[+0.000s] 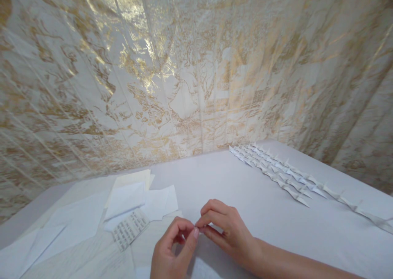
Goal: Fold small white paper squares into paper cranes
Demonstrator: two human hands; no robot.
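Near the front of the table my left hand (175,246) is closed, with thumb and forefinger pinched together. My right hand (225,230) meets it from the right, its thumb and fingertips pinched at the same spot. Between them is a small piece of white paper, mostly hidden by the fingers, so its shape cannot be made out. Just left of my left hand lies a slip with dark printed or written lines (130,228). Around that slip, sheets of white paper (161,201) overlap, some creased or folded.
Rows of small folded white paper pieces with pointed tips (276,168) run along the table's right side. Large pale sheets (82,209) cover the left part of the pale table (196,176). A curtain with gold patterns (184,74) hangs behind the far edge.
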